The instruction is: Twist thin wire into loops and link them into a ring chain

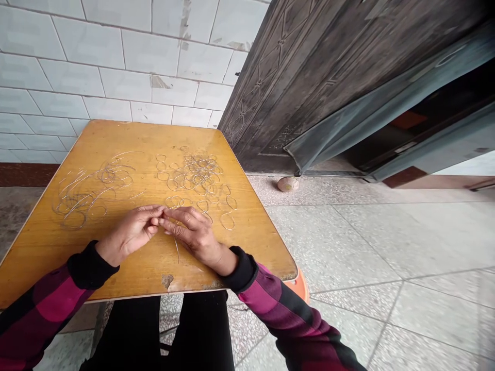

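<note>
My left hand [133,231] and my right hand [191,232] meet over the middle of a small wooden table [50,257]. Both pinch the same thin piece of wire [177,247], whose loose end trails toward me below the right hand. A heap of bent wire loops [193,175] lies just beyond the hands. Further left lies a tangle of longer wire strands [93,190]. Both hands rest low on the tabletop, fingertips touching.
A white tiled wall [116,56] stands behind the table and a dark carved door [328,67] to the right. A small round object [288,184] lies on the speckled floor by the door. An orange stool edge [299,286] shows under the table's near right corner.
</note>
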Demonstrator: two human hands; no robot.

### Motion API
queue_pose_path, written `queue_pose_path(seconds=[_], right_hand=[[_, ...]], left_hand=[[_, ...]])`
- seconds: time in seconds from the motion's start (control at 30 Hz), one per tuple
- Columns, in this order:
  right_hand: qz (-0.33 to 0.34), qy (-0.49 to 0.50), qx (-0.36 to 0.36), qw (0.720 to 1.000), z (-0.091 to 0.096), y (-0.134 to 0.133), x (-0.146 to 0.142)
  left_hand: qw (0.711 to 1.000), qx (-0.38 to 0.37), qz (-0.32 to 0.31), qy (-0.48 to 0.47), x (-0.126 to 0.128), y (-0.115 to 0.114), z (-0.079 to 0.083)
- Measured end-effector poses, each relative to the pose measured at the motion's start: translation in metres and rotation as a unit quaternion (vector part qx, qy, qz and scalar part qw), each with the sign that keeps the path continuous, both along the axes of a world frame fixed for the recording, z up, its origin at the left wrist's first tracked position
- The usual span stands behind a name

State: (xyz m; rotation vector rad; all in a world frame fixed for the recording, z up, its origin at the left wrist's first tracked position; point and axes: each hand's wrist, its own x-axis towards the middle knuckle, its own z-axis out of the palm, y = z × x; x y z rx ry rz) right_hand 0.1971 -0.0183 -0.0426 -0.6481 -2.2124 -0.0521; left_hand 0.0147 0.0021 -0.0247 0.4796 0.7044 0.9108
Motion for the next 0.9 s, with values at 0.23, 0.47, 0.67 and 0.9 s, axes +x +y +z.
queue_pose_path(seconds=[0.23, 0.47, 0.67, 0.9], right_hand=[[-0.018, -0.023, -0.003, 1.0, -0.001, -0.001, 0.001], [-0.039, 0.0, 0.007, 0.999, -0.004, 0.002, -0.002], [-0.023, 0.032, -0.027, 0.999, -0.005, 0.005, -0.003], [0.088, 0.159, -0.122, 0.976, 0.0, 0.006, -0.004]], left_hand=[[1.0, -0.006, 0.018, 0.016, 0.0, -0.001, 0.005], [0.997, -0.063, 0.038, 0.032, 0.003, -0.001, 0.016], [0.992, -0.111, 0.054, 0.006, 0.004, -0.001, 0.019], [0.998, -0.048, 0.036, -0.031, -0.003, -0.001, 0.008]])
